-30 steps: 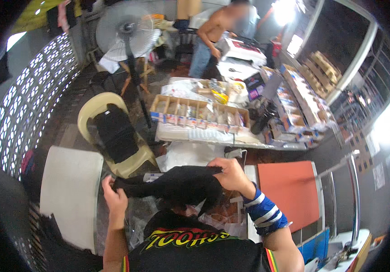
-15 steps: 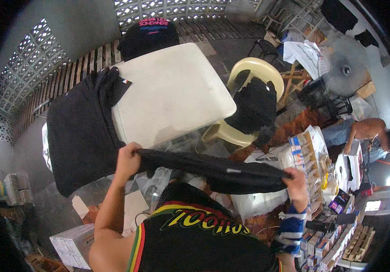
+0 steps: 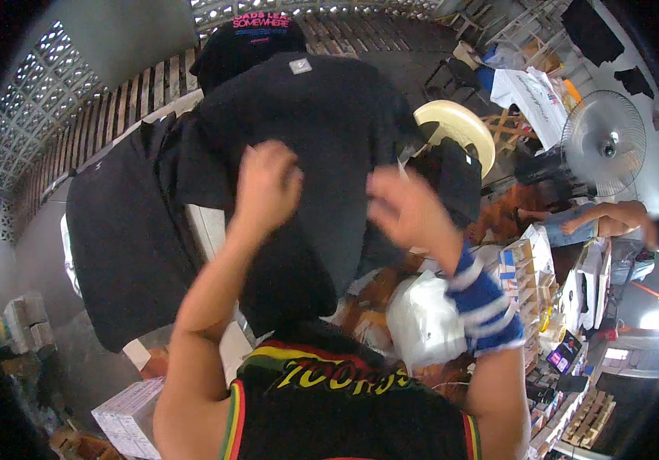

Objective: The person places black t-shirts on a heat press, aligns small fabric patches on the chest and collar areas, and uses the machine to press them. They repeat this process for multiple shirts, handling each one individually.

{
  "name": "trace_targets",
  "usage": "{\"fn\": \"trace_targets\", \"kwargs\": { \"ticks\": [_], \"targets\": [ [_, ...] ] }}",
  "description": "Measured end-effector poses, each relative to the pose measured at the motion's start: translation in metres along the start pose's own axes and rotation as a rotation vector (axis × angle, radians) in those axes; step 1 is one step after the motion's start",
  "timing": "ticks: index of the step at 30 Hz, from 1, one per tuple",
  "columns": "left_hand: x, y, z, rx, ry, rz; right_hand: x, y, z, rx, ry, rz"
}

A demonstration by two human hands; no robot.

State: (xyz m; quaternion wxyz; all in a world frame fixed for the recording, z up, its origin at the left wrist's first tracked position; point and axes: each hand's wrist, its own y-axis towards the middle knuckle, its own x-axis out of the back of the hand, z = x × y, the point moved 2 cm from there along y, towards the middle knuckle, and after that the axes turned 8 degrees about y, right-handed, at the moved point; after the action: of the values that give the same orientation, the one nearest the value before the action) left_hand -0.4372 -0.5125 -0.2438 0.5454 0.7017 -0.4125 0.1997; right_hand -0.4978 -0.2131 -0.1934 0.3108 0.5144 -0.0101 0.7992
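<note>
A black T-shirt (image 3: 329,146) lies spread over the pale table (image 3: 208,230), with a small light label patch near its far edge. My left hand (image 3: 268,184) is over the left part of the shirt, fingers loosely bent and slightly blurred. Over its right side hovers my right hand (image 3: 414,211), thumb and fingers apart and smeared by motion. Neither hand shows cloth gripped in it. Another black garment (image 3: 126,230) hangs over the table's left end, partly under the spread shirt. At the far edge sits a black garment with pink and blue print (image 3: 249,50).
A cream plastic chair (image 3: 483,138) with black cloth (image 3: 452,180) on it stands right of the table. Close by are a white plastic bag (image 3: 425,318) and a standing fan (image 3: 605,146). Boxes (image 3: 126,418) stand lower left. Another person (image 3: 605,222) is at the far right.
The black cloth, earlier stretched between both hands near my body, now lies spread across the table. Both hands have moved forward and closer together and let go of it.
</note>
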Motion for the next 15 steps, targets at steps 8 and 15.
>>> {"fn": "trace_targets", "kwargs": {
  "ticks": [8,15],
  "targets": [
    [-0.163,-0.129,0.002,0.221,0.409,0.678,-0.178,-0.43,0.065,-1.196,0.313,0.786],
    [-0.163,-0.107,-0.013,0.253,0.326,0.56,-0.246,-0.617,0.102,-1.672,0.501,0.333]
  ]
}}
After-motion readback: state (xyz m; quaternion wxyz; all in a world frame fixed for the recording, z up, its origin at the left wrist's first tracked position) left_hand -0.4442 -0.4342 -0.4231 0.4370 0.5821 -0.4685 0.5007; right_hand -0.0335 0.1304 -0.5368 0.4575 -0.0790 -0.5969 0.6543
